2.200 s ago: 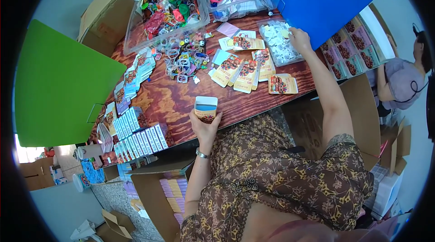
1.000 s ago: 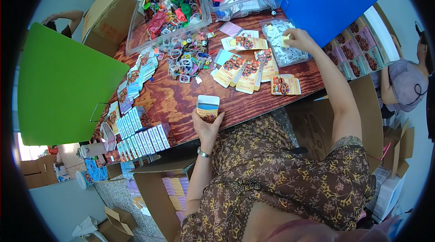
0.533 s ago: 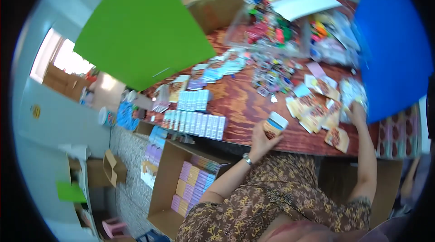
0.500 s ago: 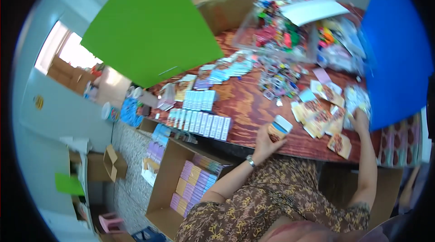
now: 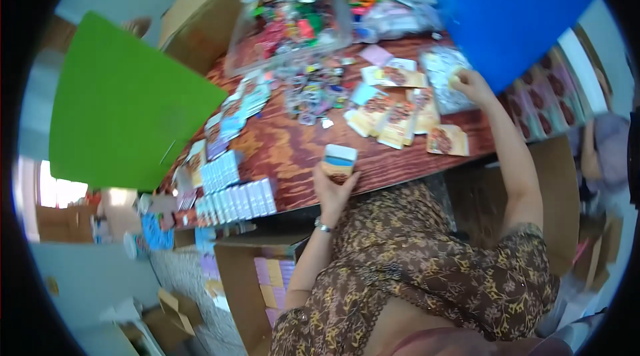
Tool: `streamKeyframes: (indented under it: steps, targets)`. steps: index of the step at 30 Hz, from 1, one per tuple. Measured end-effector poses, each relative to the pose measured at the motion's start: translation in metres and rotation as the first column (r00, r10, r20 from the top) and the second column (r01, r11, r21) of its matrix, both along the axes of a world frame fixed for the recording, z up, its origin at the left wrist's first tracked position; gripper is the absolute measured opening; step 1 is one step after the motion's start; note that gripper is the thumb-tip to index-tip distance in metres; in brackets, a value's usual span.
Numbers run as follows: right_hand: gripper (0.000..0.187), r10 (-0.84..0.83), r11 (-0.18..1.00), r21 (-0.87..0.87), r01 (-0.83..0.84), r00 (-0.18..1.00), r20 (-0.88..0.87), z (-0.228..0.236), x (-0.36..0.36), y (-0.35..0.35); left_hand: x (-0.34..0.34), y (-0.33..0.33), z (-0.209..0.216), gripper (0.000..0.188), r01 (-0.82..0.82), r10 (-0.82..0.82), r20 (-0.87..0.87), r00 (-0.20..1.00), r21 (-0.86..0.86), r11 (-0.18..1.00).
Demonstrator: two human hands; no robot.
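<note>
My left hand [image 5: 333,189] is closed around a small open box [image 5: 339,164], its white flap raised and something blue showing inside, near the table's front edge. Over a clear plastic bag of small pale items [image 5: 445,76] at the right, my right hand [image 5: 472,85] has its fingers pinched together; what they hold, if anything, is too small to make out. Between the hands lie several flattened yellow-and-brown cartons [image 5: 398,119]. A single such carton [image 5: 448,140] rests nearer the edge. Small wrapped trinkets [image 5: 313,93] are heaped beyond the left hand.
Rows of small filled boxes [image 5: 237,203] stand at the table's left edge. Behind are a clear bin of colourful trinkets [image 5: 287,29] and a cardboard box [image 5: 203,23]. Green [image 5: 127,106] and blue panels [image 5: 507,9] flank the table. Below sits an open carton [image 5: 240,289] of packed boxes.
The view has swung to the right, so the table things appear further left. My right hand has lifted from the plastic bag, fingers pinched; my left still holds the small box.
</note>
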State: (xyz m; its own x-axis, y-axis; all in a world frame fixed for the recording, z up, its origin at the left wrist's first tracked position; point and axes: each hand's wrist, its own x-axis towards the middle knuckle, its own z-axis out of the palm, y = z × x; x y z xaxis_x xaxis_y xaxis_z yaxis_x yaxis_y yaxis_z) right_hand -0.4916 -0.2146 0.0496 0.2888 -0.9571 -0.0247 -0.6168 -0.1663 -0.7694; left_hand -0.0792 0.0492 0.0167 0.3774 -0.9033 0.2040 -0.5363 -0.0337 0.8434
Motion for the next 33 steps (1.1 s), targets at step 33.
streamKeyframes:
  steps: [33]
  targets:
    - [0.037,0.635,0.63,-0.527,-0.57,0.769,-0.072,0.065,0.235,0.148,-0.028,-0.023,0.016,0.078,0.009,-0.01,-0.016,1.0,-0.068,0.998]
